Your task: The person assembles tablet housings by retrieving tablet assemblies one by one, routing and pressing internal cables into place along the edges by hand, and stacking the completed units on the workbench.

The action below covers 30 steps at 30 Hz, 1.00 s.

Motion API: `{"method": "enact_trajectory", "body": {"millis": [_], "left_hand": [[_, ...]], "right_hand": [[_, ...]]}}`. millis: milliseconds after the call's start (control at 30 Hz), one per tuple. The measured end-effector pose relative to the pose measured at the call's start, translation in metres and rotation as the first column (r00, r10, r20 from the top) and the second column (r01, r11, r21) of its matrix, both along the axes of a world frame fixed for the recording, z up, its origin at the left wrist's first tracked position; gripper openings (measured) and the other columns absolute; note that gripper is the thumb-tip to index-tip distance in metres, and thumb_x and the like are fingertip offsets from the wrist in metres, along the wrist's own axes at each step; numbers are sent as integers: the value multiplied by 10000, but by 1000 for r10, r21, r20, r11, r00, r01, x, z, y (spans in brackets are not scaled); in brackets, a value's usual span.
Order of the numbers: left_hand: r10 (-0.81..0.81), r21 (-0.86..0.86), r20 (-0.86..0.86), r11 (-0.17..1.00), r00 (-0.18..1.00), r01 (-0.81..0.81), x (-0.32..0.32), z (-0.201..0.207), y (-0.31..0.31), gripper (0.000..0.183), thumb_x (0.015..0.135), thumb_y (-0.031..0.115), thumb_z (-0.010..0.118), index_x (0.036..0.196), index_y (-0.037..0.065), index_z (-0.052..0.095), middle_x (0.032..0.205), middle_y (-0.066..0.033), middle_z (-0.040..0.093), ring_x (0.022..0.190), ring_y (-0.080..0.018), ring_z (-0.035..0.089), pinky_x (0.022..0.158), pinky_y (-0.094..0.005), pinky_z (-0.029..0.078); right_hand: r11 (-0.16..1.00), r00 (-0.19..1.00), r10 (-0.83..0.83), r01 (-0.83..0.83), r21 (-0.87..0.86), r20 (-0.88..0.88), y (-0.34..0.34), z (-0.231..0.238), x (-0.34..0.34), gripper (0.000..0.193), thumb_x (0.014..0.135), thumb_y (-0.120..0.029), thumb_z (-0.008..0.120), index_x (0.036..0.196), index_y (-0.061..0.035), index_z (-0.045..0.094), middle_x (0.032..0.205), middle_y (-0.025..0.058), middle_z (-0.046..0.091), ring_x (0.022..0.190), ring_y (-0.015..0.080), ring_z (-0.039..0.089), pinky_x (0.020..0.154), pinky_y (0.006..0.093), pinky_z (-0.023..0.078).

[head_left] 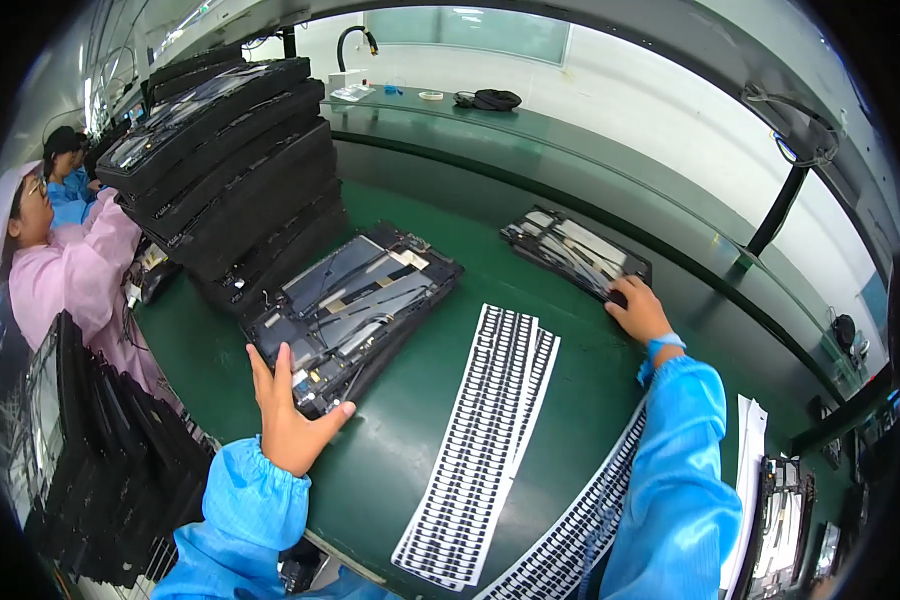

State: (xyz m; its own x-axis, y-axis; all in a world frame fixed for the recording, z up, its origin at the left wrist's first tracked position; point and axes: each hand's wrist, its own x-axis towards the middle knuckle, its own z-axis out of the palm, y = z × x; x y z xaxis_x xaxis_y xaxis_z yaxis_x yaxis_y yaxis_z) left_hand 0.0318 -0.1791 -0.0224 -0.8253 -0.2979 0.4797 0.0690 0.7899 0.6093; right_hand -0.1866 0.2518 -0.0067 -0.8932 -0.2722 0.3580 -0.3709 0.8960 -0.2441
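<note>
A stack of opened tablets (370,285), dark-framed with grey plates and ribbon cables showing, lies left of centre on the green table (420,400). At its near left corner is my left hand (295,415), thumb and fingers spread apart around the edge. Farther right, a second opened tablet (575,250) with silvery inner parts lies near the back of the table. My right hand (638,308) grips its near right corner, with some fingertips hidden. Between my hands lie long white strips of black-and-white labels (475,450); another label strip (580,515) curves beside my right forearm.
A tall pile of black trays (240,170) holding tablets rises at the back left. More black trays (110,450) stand at the lower left, near a person in pink (80,260). A raised glass shelf (590,160) runs along the back. Another device (780,520) lies far right.
</note>
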Motion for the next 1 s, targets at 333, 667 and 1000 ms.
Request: {"method": "enact_trajectory", "body": {"millis": [333, 667, 1000], "left_hand": [[222, -139, -8, 965, 975, -221, 13, 17, 32, 874, 606, 221, 763, 1325, 30, 304, 1398, -248, 167, 1258, -400, 241, 1011, -455, 199], [-570, -241, -256, 820, 781, 519, -145, 98, 181, 521, 707, 259, 675, 1125, -12, 522, 1229, -222, 455, 1137, -339, 448, 937, -378, 361], [-245, -186, 285, 934, 927, 304, -408, -48, 114, 795, 705, 576, 598, 1269, 39, 440, 1229, -208, 477, 1149, -354, 444, 949, -459, 318]], "right_hand": [[990, 979, 49, -74, -122, -196, 1, -17, 20, 316, 705, -136, 659, 1005, -55, 599, 1062, 150, 530, 1001, 346, 487, 879, 395, 405], [990, 974, 56, -83, -114, -222, 6, -23, 7, 293, 687, -160, 671, 964, -74, 627, 1082, 148, 549, 1027, 326, 494, 903, 397, 394], [809, 863, -495, 501, -307, 102, -33, -12, -8, 643, 521, -387, 764, 985, 22, 587, 1156, 235, 404, 1079, 402, 368, 861, 459, 366]]}}
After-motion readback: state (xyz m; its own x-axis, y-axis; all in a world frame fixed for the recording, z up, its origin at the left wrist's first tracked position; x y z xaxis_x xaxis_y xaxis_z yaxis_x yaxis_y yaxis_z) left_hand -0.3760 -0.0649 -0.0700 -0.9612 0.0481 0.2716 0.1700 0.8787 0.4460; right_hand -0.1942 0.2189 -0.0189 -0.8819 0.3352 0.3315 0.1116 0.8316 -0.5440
